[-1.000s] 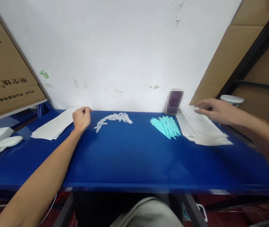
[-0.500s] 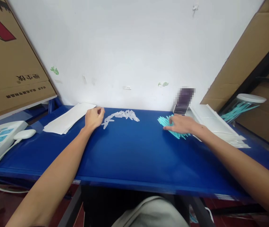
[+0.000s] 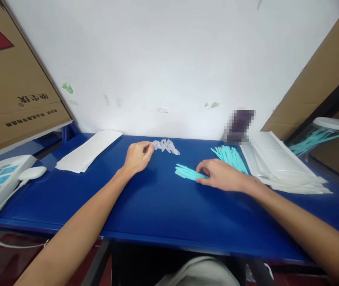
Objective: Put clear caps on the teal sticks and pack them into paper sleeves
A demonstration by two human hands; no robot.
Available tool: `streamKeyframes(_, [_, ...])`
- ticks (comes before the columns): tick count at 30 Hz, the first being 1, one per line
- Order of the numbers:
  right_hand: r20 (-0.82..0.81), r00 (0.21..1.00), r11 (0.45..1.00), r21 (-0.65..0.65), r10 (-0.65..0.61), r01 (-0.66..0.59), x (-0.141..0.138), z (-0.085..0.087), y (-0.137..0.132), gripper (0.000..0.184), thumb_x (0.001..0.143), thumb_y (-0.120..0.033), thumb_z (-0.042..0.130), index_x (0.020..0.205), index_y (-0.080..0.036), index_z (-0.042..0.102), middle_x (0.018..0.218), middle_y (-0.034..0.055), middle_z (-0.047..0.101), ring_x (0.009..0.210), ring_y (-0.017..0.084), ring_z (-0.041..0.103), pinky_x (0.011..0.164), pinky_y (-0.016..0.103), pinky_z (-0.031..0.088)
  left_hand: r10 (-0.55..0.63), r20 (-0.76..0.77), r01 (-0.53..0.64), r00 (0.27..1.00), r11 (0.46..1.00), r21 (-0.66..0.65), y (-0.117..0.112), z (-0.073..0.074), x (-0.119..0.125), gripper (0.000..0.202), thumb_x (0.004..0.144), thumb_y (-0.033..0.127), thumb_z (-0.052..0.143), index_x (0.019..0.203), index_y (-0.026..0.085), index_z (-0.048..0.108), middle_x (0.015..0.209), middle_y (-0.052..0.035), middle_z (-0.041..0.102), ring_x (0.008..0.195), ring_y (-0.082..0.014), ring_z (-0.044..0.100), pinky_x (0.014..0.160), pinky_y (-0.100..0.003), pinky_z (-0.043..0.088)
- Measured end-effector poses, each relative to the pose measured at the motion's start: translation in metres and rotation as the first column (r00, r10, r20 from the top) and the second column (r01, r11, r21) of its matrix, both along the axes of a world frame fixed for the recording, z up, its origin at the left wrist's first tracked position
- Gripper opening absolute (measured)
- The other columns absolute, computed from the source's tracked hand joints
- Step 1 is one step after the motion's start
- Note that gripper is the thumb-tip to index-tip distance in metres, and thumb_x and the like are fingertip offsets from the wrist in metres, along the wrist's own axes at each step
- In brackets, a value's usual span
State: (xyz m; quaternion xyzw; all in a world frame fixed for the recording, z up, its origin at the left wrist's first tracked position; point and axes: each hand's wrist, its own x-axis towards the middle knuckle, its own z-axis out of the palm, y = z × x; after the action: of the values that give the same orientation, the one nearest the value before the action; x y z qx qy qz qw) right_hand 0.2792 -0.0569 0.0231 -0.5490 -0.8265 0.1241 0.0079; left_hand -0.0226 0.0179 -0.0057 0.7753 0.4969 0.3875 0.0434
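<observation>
Dragged inward: thin teal sticks under flat right hand | left hand pinches clear caps

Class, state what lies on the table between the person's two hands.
In the head view, a small bunch of teal sticks lies between the left hand and the right hand, its near end under the right hand.

Two bare arms above a cloth-covered lap

The left hand and right hand are bare, and the left forearm and right forearm run uncovered to the picture's edges. At bottom centre lies a rounded fold of pale grey-beige cloth; whether it is trousers or a shirt hem cannot be told.
</observation>
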Motion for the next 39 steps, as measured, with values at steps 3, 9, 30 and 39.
streamKeyframes(3, [-0.136, 0.985, 0.995, 0.036, 0.102, -0.098, -0.018, -0.012, -0.014, 0.041, 0.094, -0.056, 0.053, 0.113, -0.022, 0.067, 0.082, 0.0037, 0.066, 0.074, 0.021, 0.06, 0.066, 0.032, 0.038, -0.129, 0.033, 0.132, 0.991, 0.985, -0.114, -0.006, -0.001, 0.01, 0.042, 0.096, 0.041, 0.044, 0.082, 0.016, 0.074, 0.06, 0.0014, 0.055, 0.057, -0.0135, 0.046, 0.062, -0.028, 0.034])
streamKeyframes(9, [-0.192, 0.979, 0.99, 0.139, 0.065, -0.038, -0.018, -0.025, -0.017, 0.044, 0.1, -0.057, 0.042, 0.12, -0.023, 0.064, 0.067, 0.0006, 0.058, 0.074, 0.023, 0.057, 0.074, 0.034, 0.04, -0.224, 0.021, 0.221, 0.974, 0.939, -0.265, -0.008, -0.004, 0.014, 0.042, 0.097, 0.046, 0.046, 0.082, 0.017, 0.073, 0.054, 0.0039, 0.045, 0.053, -0.0124, 0.042, 0.059, -0.028, 0.033])
streamKeyframes(30, [-0.196, 0.957, 0.961, 0.215, 0.215, -0.172, -0.011, -0.036, -0.014, 0.052, 0.102, -0.058, 0.035, 0.138, -0.026, 0.055, 0.121, 0.0117, 0.06, 0.107, 0.029, 0.054, 0.092, 0.048, 0.044, -0.516, -0.307, 0.392, 0.799, 0.836, -0.385, -0.025, -0.002, 0.022, 0.051, 0.1, 0.058, 0.043, 0.14, 0.028, 0.057, 0.149, -0.0126, 0.046, 0.138, -0.0359, 0.039, 0.112, -0.058, 0.032])
streamKeyframes(39, [-0.2, 0.963, 0.949, 0.292, 0.182, -0.119, -0.018, -0.045, -0.009, 0.041, 0.104, -0.045, 0.035, 0.127, -0.023, 0.062, 0.117, 0.0126, 0.063, 0.106, 0.029, 0.056, 0.095, 0.05, 0.045, -0.491, -0.301, 0.383, 0.818, 0.854, -0.352, -0.021, -0.003, 0.018, 0.051, 0.1, 0.058, 0.044, 0.137, 0.027, 0.059, 0.144, -0.0126, 0.05, 0.136, -0.0356, 0.042, 0.113, -0.057, 0.032])
